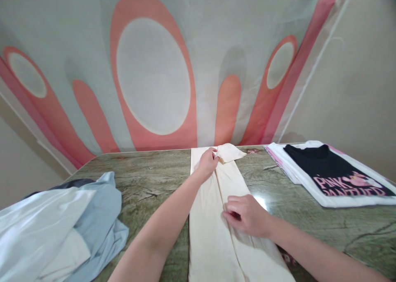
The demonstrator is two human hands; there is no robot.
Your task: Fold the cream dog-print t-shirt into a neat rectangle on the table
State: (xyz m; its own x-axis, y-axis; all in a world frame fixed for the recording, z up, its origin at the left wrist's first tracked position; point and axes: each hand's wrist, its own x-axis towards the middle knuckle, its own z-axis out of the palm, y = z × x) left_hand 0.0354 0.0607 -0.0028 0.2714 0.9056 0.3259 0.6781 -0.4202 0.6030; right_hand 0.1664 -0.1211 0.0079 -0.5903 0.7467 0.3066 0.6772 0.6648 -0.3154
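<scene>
Cream cloth (202, 232) lies lengthwise on the surface (148, 187); the left hand (209, 161) pinches its far flap (231, 152), the right hand (244, 214) curls midway (grip unclear); uneven pulling could skew it.

The scene is viewed by one camera worn on the person's head, and the table (148, 175) is looked down on from its near side. The view is aimed forward and down: the upper half is filled by the patterned backdrop (206, 30), the lower by the tabletop. The left hand (208, 163) and right hand (247, 216) are seen from above and behind, the right being nearer; the left forearm (167, 220) is cut by the bottom edge, the right forearm (306, 251) near the lower right corner. The cream cloth (210, 232) is cropped at the bottom, the clothes pile (100, 210) at the left, the folded shirts (309, 166) at the right
</scene>
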